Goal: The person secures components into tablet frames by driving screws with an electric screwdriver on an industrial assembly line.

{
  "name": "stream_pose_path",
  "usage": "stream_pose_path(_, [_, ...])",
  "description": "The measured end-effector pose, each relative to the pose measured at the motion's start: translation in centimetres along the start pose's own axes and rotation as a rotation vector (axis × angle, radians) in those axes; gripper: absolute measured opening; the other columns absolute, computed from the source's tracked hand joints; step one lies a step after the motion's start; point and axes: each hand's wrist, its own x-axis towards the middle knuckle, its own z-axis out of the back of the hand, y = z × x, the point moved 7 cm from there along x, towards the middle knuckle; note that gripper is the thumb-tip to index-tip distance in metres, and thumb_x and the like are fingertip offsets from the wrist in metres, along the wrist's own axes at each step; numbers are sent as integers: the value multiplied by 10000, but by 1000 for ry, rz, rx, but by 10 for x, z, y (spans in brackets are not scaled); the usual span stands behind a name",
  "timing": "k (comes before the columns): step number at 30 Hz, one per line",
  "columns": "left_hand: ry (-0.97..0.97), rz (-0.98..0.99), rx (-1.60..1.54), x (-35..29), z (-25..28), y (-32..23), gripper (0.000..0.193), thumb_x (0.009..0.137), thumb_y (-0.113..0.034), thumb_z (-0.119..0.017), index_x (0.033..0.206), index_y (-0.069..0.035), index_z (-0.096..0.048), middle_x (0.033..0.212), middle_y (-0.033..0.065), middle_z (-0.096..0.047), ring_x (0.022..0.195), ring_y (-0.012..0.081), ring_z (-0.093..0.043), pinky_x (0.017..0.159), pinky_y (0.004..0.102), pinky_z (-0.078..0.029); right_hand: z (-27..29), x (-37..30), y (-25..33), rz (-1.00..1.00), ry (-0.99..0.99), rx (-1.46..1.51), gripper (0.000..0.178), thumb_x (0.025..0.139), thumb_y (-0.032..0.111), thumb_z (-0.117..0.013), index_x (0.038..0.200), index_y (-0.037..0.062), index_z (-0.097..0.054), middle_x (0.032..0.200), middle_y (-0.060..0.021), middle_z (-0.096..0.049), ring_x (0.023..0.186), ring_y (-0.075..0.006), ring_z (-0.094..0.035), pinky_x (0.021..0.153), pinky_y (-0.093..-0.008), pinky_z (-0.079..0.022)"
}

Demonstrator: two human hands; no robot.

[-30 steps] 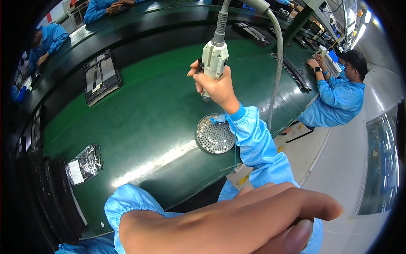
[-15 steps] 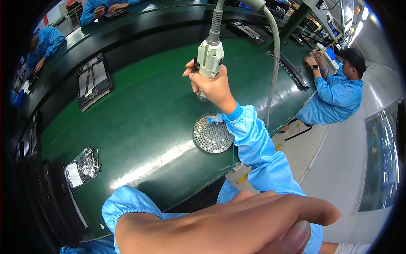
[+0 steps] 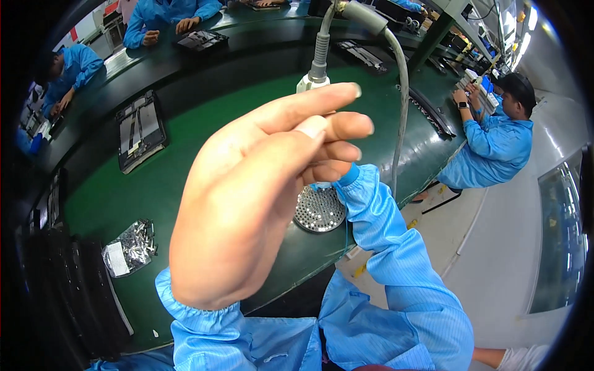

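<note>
Off-white tool, ribbed grey neck, part-hidden

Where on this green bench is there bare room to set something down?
The broadest bare patch of bench lies between the flat panel unit, the clear bag of metal parts and the left hand. A smaller one lies between that hand and the grey cable. Crowded: along the dark stack, and at the round dish beside the right sleeve.

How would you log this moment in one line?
left hand: raised, grip unclear | right hand: hidden behind left | pale tool: mostly hidden | round perforated tray: on green table, partly hidden
</note>
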Motion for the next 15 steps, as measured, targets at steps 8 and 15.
stream_pose_path(8, [-79, 18, 112, -7, 4, -6, 528, 955, -162, -517, 1394, 120, -442, 1186, 160, -649, 998, 178, -617, 893, 300, -484, -27, 17, -13, 26, 35, 49, 195, 816, 74, -667, 994, 4, -629, 834, -45, -678, 672, -100, -626, 569, -264, -509])
stream_pose_path(15, [-100, 3, 153, -11, 3, -7, 550, 927, -144, -558, 1389, 131, -440, 1114, 149, -647, 979, 184, -613, 890, 293, -478, -37, 27, -17, 28, 59, 59, 190, 816, 80, -674, 985, 6, -631, 814, -41, -673, 653, -101, -623, 556, -266, -504])
